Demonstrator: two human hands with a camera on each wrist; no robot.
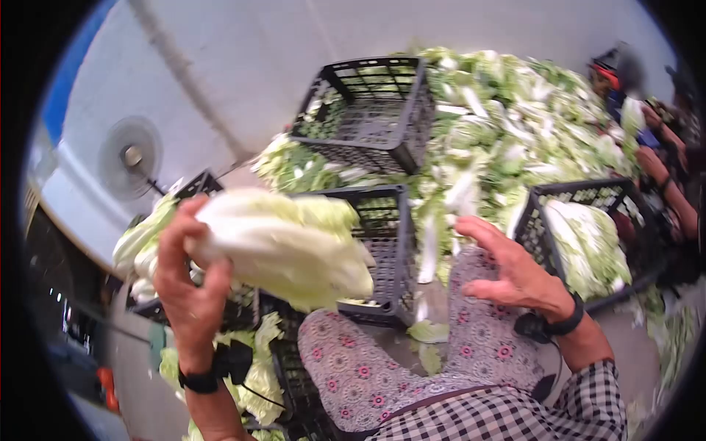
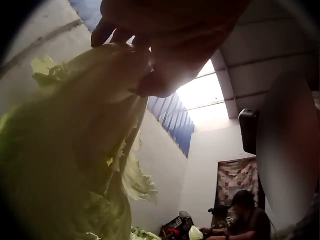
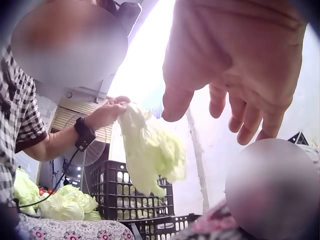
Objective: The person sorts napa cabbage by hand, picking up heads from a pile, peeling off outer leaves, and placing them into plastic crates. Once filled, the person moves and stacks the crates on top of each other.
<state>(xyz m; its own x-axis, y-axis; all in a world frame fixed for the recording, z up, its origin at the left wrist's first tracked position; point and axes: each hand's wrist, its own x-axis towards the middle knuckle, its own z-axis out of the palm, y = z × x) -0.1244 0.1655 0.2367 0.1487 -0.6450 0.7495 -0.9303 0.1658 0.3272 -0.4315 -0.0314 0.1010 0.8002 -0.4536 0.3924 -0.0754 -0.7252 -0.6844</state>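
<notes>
My left hand [image 1: 193, 283] grips a pale cabbage [image 1: 283, 242] by its white base, at the left of the head view. The leafy end points right, over a black crate [image 1: 403, 242]. In the left wrist view the fingers of the left hand [image 2: 170, 45] hold the top of the cabbage [image 2: 85, 140], its leaves hanging down. My right hand [image 1: 518, 275] is above the right knee, fingers apart, touching nothing. In the right wrist view the right hand [image 3: 235, 70] is empty, with the held cabbage [image 3: 147, 150] away to its left.
Cabbages and loose leaves [image 1: 515, 132] are heaped against the wall. An empty-looking crate [image 1: 423, 110] rests on the heap; another crate [image 1: 533, 213] at right holds cabbages. More cabbages [image 1: 143, 250] fill a crate at left, near a fan [image 1: 132, 156]. Another person's arm [image 1: 676, 195] reaches in at far right.
</notes>
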